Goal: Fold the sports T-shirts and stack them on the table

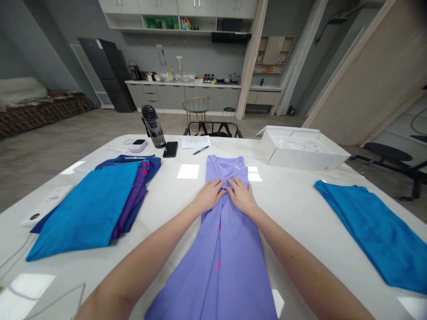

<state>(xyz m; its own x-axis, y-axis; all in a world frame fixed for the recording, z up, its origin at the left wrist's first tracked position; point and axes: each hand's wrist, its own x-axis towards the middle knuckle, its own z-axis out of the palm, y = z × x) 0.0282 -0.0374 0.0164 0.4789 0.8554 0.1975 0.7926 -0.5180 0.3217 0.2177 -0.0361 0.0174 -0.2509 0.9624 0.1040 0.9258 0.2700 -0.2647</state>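
A lavender shirt [238,262] lies lengthwise down the middle of the white table [290,200], its sides folded inward to a centre seam. Its neckline points to the far edge, with a small white mark near it. My left hand [210,194] rests on the upper part of the shirt, fingers stretched out. Beside it, my right hand [240,195] presses flat on the same cloth, fingers spread. The fingertips of both hands come close together at the centre, where the fabric wrinkles. Pink shows through the gap lower down the seam.
At left lies a stack of folded clothes [90,206], bright blue on top. Another blue garment [380,231] lies at right. Behind are a white box [296,153], a bottle [154,127], a phone [170,149], a pen [200,150] and a paper sheet [191,142].
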